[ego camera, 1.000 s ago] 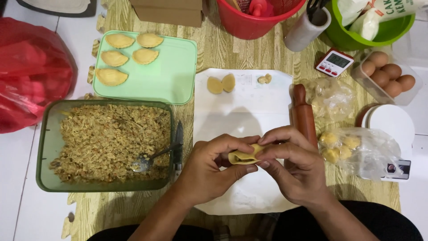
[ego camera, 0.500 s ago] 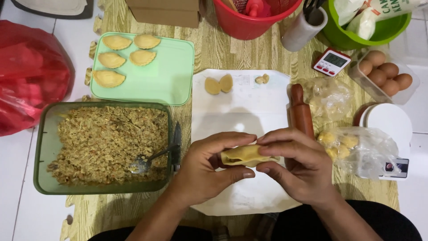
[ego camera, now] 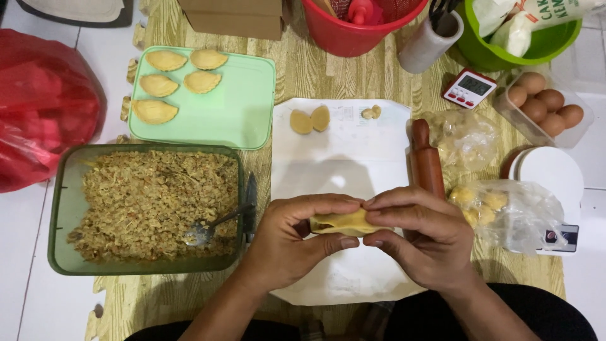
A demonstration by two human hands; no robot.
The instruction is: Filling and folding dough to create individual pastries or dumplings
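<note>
Both hands hold a folded piece of yellow dough (ego camera: 344,222) over a white sheet (ego camera: 347,158). My left hand (ego camera: 297,243) cups the dough from the left, thumb under it and fingers over its top edge. My right hand (ego camera: 423,237) pinches it from the right, fingertips on the seam. To the left stands a green container of minced filling (ego camera: 145,205) with a spoon (ego camera: 205,230) in it. Several finished crescent pastries (ego camera: 170,82) lie on a light green tray (ego camera: 243,104).
Two dough discs (ego camera: 309,120) and a small scrap lie at the sheet's far edge. A wooden rolling pin (ego camera: 426,161), bags of dough balls (ego camera: 505,205), a white scale (ego camera: 549,177), a box of eggs (ego camera: 543,104), a timer (ego camera: 470,88), red and green buckets and a red bag (ego camera: 44,107) surround the work area.
The dough piece has been folded longer between my fingers and both hands have shifted slightly lower over the sheet. Nothing else has moved.
</note>
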